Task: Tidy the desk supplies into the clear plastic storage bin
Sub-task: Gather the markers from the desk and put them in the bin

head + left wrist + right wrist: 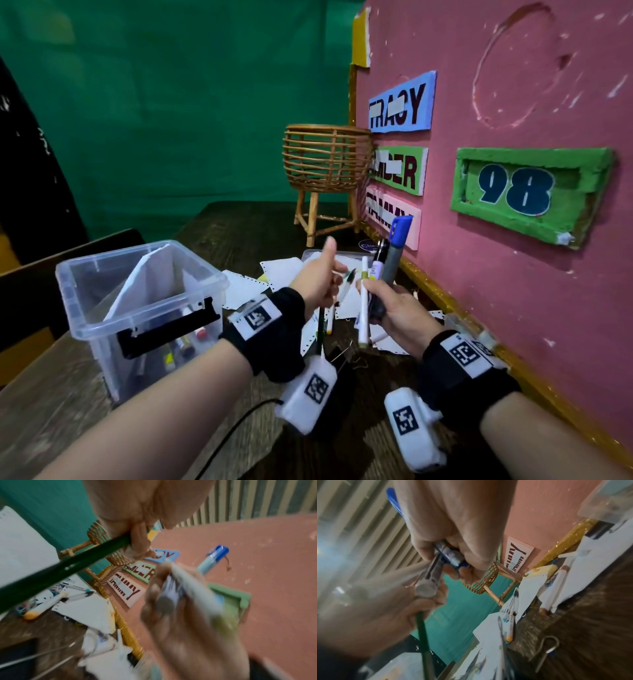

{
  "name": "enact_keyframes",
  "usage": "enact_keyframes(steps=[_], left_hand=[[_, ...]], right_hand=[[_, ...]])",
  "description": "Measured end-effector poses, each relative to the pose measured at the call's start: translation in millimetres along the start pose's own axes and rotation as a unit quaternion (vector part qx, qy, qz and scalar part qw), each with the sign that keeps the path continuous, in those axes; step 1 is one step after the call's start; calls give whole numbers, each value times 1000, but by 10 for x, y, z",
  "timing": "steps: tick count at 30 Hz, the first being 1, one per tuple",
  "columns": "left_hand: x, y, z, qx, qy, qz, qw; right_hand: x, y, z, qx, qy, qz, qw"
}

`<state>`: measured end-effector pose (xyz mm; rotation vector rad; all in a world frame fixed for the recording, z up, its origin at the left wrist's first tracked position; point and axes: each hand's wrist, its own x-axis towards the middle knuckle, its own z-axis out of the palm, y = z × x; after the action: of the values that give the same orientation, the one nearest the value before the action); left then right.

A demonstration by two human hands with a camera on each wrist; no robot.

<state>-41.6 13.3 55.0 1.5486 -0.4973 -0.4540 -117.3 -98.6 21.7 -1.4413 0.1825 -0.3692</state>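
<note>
1. The right hand [387, 305] grips a bundle of markers [388, 267] upright.
2. The left hand [317, 277] pinches a green pencil [321, 329].
3. The clear bin [144, 308] sits left on the table [51, 411], holding supplies.

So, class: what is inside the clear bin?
Inside the bin a white sheet leans upright, and several pens and markers lie on the bottom. The black latch and the sheet hide part of the contents.
</note>
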Motion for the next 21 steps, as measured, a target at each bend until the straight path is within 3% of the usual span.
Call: enact_keyframes(steps=[3,6,12,15,19,21], left_hand=[[22,169,-142,-172,-16,-32,984],[40,260,-126,-239,-37,-53,969],[147,244,-112,-215,20,-22,976],[167,152,-59,-241,51,13,969],[74,-46,-9,-146,96,54,983],[12,-164,-38,-89,12,10,996]], right_hand=[[-14,47,21,-48,-13,29,998],[-47,73,88,-37,-54,54,996],[-108,54,158,6,-127,55,990],[-107,47,207,2,-104,49,993],[-104,55,246,39,-60,42,997],[-125,48,257,28,-51,35,998]])
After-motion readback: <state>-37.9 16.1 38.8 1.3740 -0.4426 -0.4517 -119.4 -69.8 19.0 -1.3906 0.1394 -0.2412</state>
